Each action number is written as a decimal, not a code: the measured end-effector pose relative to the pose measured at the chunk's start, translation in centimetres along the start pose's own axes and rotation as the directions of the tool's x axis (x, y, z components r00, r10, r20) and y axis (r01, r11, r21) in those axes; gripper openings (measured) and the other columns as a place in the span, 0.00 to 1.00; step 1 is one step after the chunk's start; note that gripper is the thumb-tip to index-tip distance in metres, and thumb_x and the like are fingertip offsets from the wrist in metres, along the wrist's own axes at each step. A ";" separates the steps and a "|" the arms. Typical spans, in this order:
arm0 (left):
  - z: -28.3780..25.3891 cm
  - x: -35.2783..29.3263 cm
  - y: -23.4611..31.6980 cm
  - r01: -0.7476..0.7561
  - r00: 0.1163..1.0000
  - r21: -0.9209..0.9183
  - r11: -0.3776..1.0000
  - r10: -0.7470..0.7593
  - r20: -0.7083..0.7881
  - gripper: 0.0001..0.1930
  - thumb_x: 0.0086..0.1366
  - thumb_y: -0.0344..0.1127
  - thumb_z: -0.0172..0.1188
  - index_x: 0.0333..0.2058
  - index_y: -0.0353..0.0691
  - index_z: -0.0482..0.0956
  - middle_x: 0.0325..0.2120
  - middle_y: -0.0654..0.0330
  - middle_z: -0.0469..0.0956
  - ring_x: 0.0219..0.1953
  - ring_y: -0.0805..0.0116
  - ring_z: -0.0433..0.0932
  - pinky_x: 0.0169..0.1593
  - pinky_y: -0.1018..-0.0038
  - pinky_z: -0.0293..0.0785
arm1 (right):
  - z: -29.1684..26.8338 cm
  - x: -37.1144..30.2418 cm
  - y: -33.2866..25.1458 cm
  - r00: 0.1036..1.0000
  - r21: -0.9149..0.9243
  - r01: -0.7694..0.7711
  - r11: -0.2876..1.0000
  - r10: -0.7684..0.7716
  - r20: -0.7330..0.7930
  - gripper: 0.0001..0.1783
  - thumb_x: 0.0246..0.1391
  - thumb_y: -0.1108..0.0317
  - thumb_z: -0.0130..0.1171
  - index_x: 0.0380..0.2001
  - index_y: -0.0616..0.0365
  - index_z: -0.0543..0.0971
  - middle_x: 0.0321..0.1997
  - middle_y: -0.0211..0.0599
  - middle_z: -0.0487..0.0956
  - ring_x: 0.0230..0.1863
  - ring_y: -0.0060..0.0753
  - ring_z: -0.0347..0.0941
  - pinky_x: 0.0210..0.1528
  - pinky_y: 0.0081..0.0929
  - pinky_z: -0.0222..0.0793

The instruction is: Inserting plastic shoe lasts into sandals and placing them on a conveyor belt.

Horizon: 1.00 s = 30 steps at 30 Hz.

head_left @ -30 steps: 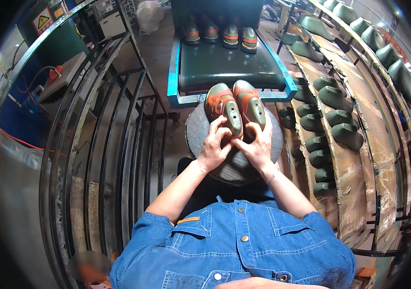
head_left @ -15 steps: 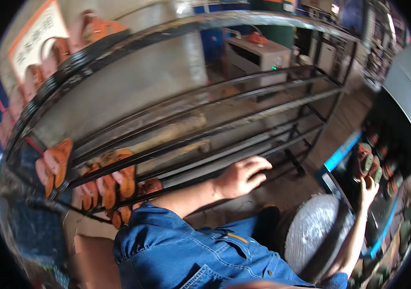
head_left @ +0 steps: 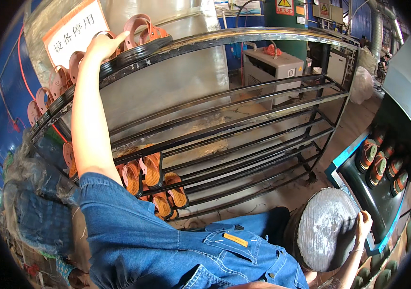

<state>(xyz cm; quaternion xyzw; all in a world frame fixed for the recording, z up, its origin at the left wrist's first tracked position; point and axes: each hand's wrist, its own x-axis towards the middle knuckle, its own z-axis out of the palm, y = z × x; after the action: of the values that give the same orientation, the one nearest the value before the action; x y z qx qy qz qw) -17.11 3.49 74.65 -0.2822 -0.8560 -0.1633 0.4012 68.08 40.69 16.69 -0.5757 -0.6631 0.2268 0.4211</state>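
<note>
the left hand [head_left: 102, 48] is among pink sandals [head_left: 145, 37] atop the black rack [head_left: 244, 36]; whether its fingers grip one, i cannot tell. the right hand [head_left: 363, 224], fingers loosely curled and released, is well right of the rack.

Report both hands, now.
Left hand: at the pink sandals on the rack; grip cannot be told.
Right hand: loosely curled, no held thing visible; open or shut cannot be told.

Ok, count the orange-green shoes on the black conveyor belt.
6 visible orange-green shoes, all on the black conveyor belt: two leftmost, two lower right, two shadowed above. The gray sheet hood may hide more.
</note>
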 end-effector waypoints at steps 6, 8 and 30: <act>4.1 3.5 2.2 -0.149 0.968 -0.039 0.988 0.153 0.198 0.17 0.63 0.41 0.59 0.39 0.31 0.85 0.35 0.44 0.86 0.44 0.47 0.85 0.51 0.57 0.77 | -6.6 -7.5 2.4 0.994 0.055 0.010 0.998 -0.004 -0.113 0.06 0.62 0.71 0.63 0.38 0.64 0.83 0.30 0.27 0.80 0.31 0.19 0.72 0.36 0.20 0.69; 3.3 1.1 6.1 -0.274 0.961 -0.007 0.962 0.274 0.037 0.17 0.67 0.43 0.59 0.36 0.31 0.84 0.34 0.42 0.84 0.41 0.42 0.83 0.48 0.53 0.77 | -9.7 -10.6 5.1 0.977 0.050 0.046 0.998 -0.034 -0.211 0.05 0.63 0.71 0.63 0.37 0.62 0.82 0.28 0.24 0.77 0.28 0.16 0.70 0.33 0.17 0.66; 19.7 -52.7 51.4 -0.165 0.362 -0.956 -0.242 0.887 -0.287 0.19 0.73 0.36 0.54 0.50 0.23 0.77 0.48 0.34 0.77 0.50 0.37 0.75 0.55 0.54 0.70 | -19.3 -43.1 -34.3 0.538 -0.554 -0.414 0.722 -0.297 -0.789 0.10 0.57 0.75 0.66 0.42 0.62 0.83 0.32 0.46 0.83 0.31 0.40 0.82 0.37 0.30 0.77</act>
<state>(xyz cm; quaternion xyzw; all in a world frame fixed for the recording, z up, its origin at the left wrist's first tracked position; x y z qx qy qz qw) 30.10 35.39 24.01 -0.8646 -0.3429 -0.3445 -0.1270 63.54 -12.02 41.28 -0.7468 -0.3879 -0.3265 0.4304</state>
